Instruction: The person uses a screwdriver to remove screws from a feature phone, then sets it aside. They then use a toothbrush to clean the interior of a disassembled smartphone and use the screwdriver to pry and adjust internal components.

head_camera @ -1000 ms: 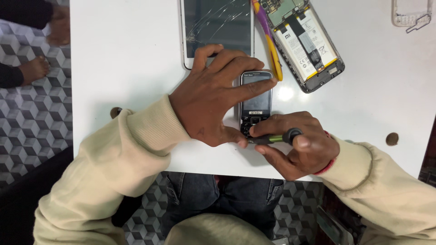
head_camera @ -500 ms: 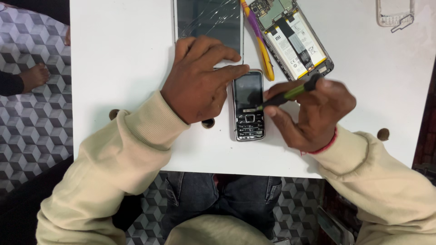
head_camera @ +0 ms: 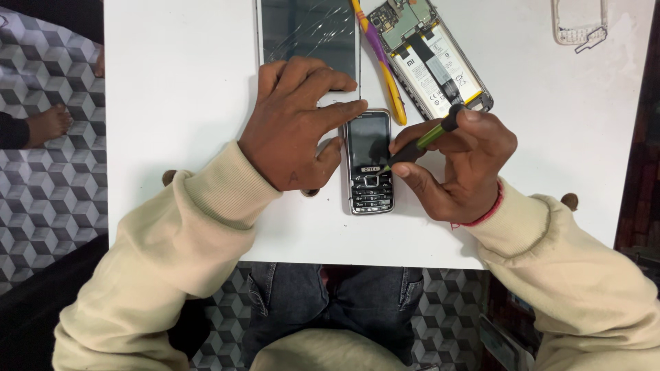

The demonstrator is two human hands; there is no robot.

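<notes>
A small black keypad phone [head_camera: 369, 161] lies face up on the white table [head_camera: 179, 89]. My left hand [head_camera: 295, 124] rests beside it, index finger on the phone's top edge and thumb against its left side. My right hand [head_camera: 457, 161] grips a thin green-and-black screwdriver [head_camera: 421, 141], whose tip meets the phone's right edge near the screen.
A smartphone with a cracked screen [head_camera: 309, 27] lies behind my left hand. To its right are a yellow-and-purple pry tool [head_camera: 379, 62], an opened smartphone with its battery showing [head_camera: 433, 58], and a pale phone frame [head_camera: 579, 20] at the far right. Someone's bare foot [head_camera: 45, 124] is on the patterned floor at left.
The screwdriver has gone from the phone's bottom end up to its right side. My left hand has slid off the keypad phone to its left, uncovering the screen and keys.
</notes>
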